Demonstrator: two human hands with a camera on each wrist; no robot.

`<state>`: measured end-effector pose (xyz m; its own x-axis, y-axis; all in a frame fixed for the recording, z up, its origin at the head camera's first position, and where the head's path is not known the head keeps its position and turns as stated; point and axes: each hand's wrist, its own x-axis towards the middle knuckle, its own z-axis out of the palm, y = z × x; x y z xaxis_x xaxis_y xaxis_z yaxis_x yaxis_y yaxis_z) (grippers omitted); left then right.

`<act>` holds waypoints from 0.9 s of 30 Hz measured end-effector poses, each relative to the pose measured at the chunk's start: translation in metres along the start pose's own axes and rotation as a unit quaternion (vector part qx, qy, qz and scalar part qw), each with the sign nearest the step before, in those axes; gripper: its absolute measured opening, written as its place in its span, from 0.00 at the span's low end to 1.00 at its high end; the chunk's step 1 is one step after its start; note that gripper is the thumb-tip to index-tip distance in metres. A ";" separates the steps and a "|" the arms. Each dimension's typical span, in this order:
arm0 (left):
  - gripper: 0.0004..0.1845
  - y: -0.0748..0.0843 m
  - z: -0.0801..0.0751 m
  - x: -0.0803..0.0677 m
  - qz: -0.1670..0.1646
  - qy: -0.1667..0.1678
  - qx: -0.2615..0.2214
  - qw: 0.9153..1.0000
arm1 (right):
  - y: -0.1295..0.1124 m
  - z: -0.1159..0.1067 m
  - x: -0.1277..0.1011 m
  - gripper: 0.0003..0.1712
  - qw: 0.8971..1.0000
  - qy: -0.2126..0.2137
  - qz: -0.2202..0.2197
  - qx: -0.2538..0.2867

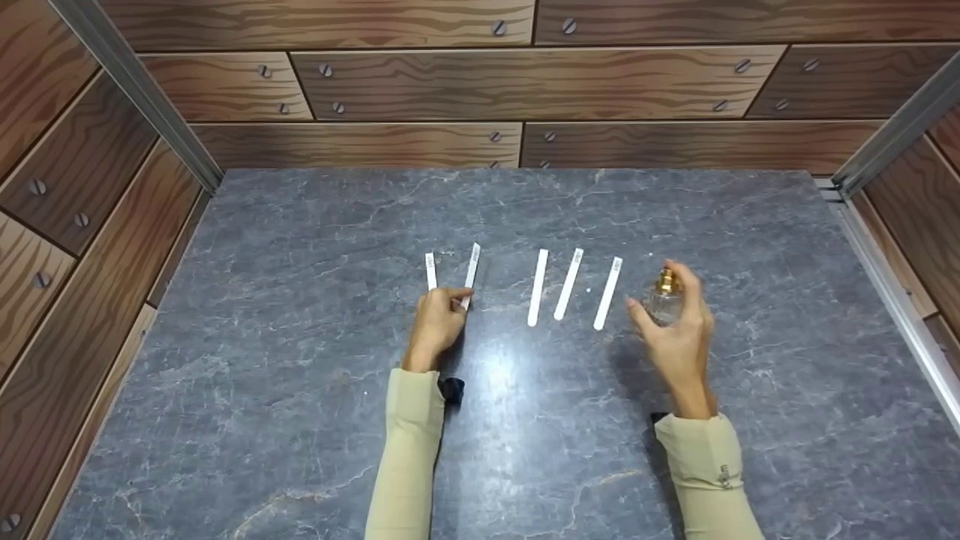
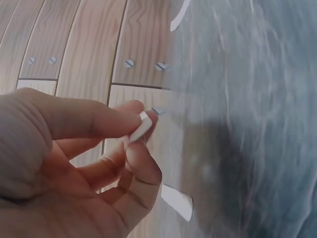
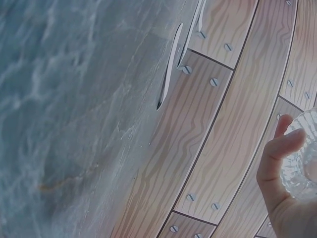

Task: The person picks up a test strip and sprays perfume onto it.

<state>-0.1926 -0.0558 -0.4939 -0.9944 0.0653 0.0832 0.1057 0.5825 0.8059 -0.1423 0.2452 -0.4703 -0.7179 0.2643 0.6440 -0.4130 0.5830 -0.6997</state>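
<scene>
My left hand pinches the near end of a white paper test strip between thumb and fingers; the strip's far end carries small writing. In the left wrist view the rounded tip of that strip shows between the fingertips. Another white strip lies just left, its near part hidden behind the hand. On the right, my right hand holds a clear glass perfume bottle with a gold spray top, index finger at the top. The right wrist view shows the bottle's ribbed glass, cut off by the frame edge.
Between the hands, three more strips, a left one, a middle one and a right one, lie side by side on the grey marbled table. Wood-patterned panels enclose the back and sides, with metal rails along the edges.
</scene>
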 end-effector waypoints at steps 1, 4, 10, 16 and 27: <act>0.20 0.000 0.000 -0.001 0.000 -0.001 -0.011 1.000 | 0.000 0.000 0.000 0.38 1.000 0.000 0.000 0.000; 0.21 0.001 0.002 -0.003 -0.008 -0.012 -0.052 0.999 | 0.000 0.000 0.000 0.38 1.000 0.000 0.001 0.001; 0.25 0.004 0.004 -0.009 -0.031 -0.050 -0.132 0.989 | 0.000 0.000 0.000 0.38 1.000 -0.001 0.001 0.003; 0.27 0.007 0.005 -0.014 -0.033 -0.054 -0.163 0.985 | 0.000 0.001 0.000 0.38 1.000 0.000 0.006 -0.003; 0.27 0.017 0.007 -0.026 -0.021 -0.065 -0.173 0.983 | 0.002 0.002 -0.001 0.38 1.000 0.001 0.004 -0.003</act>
<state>-0.1646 -0.0419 -0.4864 -0.9865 0.1634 -0.0115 0.0348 0.2778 0.9600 -0.1437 0.2448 -0.4725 -0.7202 0.2707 0.6388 -0.4042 0.5847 -0.7034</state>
